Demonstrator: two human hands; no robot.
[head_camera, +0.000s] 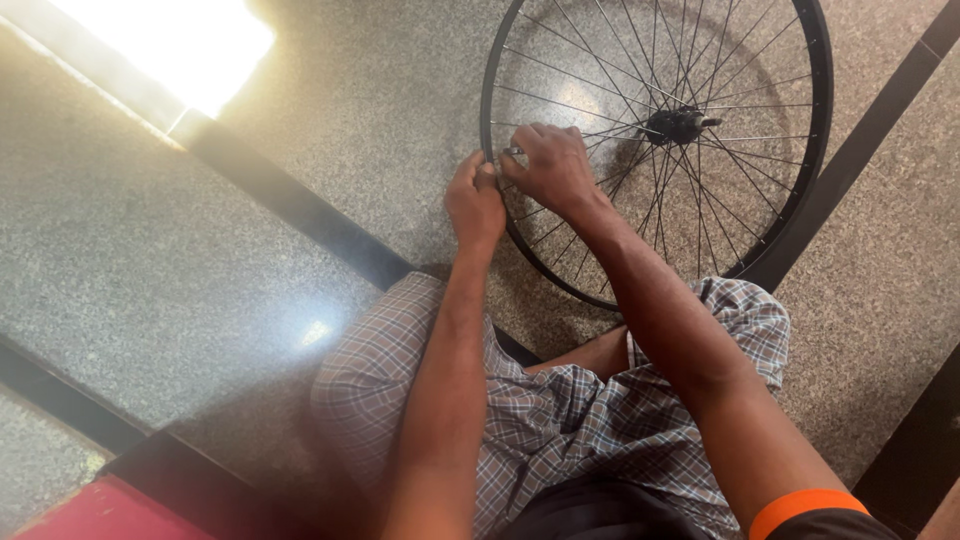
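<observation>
The floor (200, 250) is polished speckled grey stone, glossy enough to mirror light. Dark stone strips (300, 205) cross it diagonally, one running up and away to the left of the hands, another slanting past on the right. A bright glare of light (170, 45) washes out the far upper left corner. At the near left lies a red patch (95, 512).

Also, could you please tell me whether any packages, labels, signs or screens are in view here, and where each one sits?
None in view: no package, label, sign or screen.
What shows is a bare black spoked bicycle wheel on the speckled stone floor, with the left hand and right hand together at its rim.
</observation>
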